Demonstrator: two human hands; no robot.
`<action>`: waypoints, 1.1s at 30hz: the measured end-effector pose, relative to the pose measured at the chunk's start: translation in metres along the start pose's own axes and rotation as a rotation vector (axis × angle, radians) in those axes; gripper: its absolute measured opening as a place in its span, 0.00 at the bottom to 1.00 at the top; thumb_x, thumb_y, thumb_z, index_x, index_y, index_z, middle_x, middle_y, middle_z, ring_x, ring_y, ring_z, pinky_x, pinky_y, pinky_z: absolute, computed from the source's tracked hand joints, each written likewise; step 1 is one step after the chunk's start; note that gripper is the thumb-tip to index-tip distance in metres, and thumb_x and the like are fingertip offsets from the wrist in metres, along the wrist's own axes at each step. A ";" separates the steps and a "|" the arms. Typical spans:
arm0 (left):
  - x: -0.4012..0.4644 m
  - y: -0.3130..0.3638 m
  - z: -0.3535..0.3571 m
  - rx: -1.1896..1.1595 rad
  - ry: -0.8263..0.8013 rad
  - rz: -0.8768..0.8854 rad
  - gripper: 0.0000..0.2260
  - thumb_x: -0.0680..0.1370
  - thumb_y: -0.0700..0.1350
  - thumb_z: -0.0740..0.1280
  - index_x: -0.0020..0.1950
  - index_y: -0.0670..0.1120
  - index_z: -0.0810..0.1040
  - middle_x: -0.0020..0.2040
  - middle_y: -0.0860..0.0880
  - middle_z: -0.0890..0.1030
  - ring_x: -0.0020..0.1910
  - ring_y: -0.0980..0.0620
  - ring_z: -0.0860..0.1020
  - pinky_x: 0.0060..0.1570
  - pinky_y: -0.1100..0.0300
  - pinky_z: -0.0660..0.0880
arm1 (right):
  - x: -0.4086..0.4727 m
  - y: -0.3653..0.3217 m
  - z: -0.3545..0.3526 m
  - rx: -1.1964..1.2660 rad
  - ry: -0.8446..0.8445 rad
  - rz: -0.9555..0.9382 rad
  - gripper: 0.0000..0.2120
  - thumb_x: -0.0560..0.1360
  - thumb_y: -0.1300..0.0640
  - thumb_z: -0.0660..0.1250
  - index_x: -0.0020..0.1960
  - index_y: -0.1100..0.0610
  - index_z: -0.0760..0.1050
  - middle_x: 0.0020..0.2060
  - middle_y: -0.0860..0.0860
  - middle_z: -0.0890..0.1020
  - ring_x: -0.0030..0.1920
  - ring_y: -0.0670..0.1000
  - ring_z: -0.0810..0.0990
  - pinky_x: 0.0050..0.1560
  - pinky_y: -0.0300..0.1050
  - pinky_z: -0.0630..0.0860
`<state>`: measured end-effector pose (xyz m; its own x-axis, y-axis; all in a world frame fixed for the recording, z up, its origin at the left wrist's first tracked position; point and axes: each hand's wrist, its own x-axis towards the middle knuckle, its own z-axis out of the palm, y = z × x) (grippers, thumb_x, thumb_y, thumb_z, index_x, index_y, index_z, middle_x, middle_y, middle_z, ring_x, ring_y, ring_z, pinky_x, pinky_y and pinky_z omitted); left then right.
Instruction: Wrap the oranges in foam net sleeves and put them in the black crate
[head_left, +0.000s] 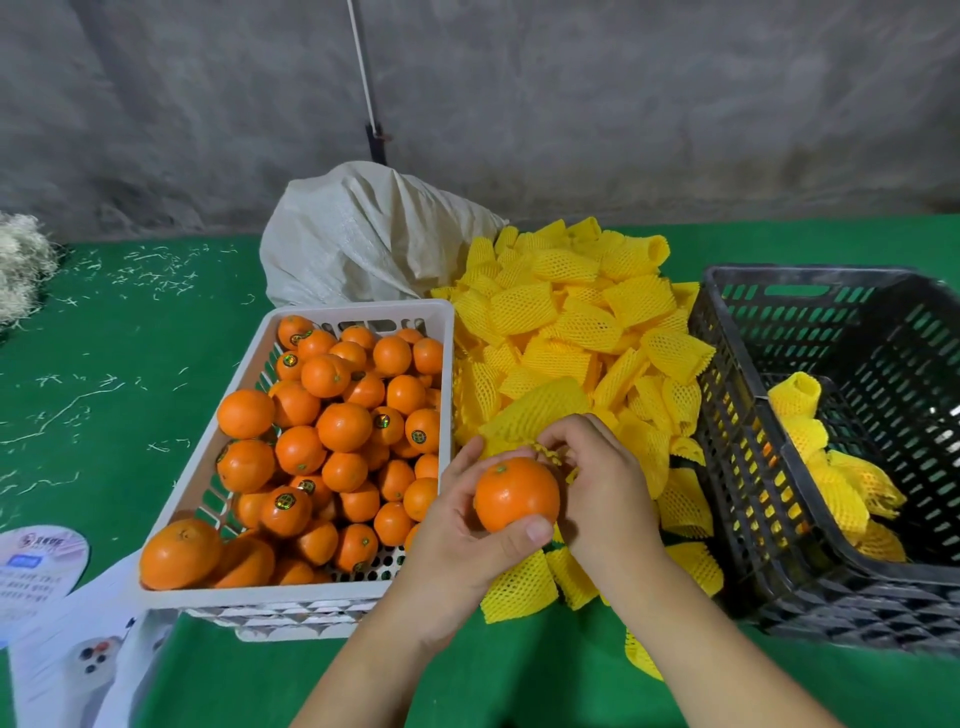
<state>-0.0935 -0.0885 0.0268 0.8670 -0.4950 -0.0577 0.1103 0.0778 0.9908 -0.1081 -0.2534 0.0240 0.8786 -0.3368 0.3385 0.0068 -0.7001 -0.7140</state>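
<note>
Head view: green cloth (130, 338) meets grey wall (571, 104).

Left hand (457, 525) curled round one bare orange (517, 493), thumb on its near side, right hand (597, 483) pinching the edge of a yellow foam net (535, 415) just behind it. White basket (358, 312) full of oranges on the left, big pile of yellow nets (582, 322) in the middle, black crate (779, 597) with a few wrapped oranges (841, 483) on the right. All on a green cloth (130, 364), with a pale sack (363, 234) behind the basket.

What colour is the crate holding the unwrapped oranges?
White. The crate with the bare oranges shows best in the head view.
</note>
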 end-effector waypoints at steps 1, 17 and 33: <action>0.000 -0.002 0.000 -0.023 0.031 -0.016 0.38 0.55 0.72 0.83 0.63 0.63 0.85 0.79 0.64 0.61 0.80 0.49 0.67 0.64 0.48 0.81 | 0.000 0.000 0.000 0.072 -0.019 0.000 0.12 0.74 0.64 0.75 0.50 0.50 0.78 0.46 0.40 0.79 0.44 0.49 0.78 0.41 0.50 0.77; 0.017 -0.016 0.006 -0.176 0.350 0.045 0.39 0.74 0.68 0.72 0.77 0.47 0.70 0.68 0.44 0.79 0.69 0.46 0.77 0.74 0.35 0.70 | -0.017 0.002 0.001 0.492 -0.338 0.029 0.08 0.74 0.42 0.67 0.52 0.40 0.74 0.24 0.43 0.68 0.26 0.44 0.62 0.27 0.45 0.59; 0.019 -0.006 -0.008 -0.057 0.307 0.186 0.10 0.75 0.51 0.77 0.56 0.54 0.89 0.53 0.51 0.83 0.56 0.53 0.83 0.55 0.60 0.80 | -0.013 0.006 0.000 0.437 -0.136 0.087 0.34 0.63 0.29 0.74 0.64 0.32 0.65 0.65 0.36 0.63 0.70 0.42 0.68 0.64 0.50 0.77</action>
<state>-0.0742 -0.0916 0.0186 0.9793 -0.1859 0.0802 -0.0433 0.1949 0.9799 -0.1191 -0.2533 0.0147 0.9393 -0.2765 0.2033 0.1052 -0.3316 -0.9375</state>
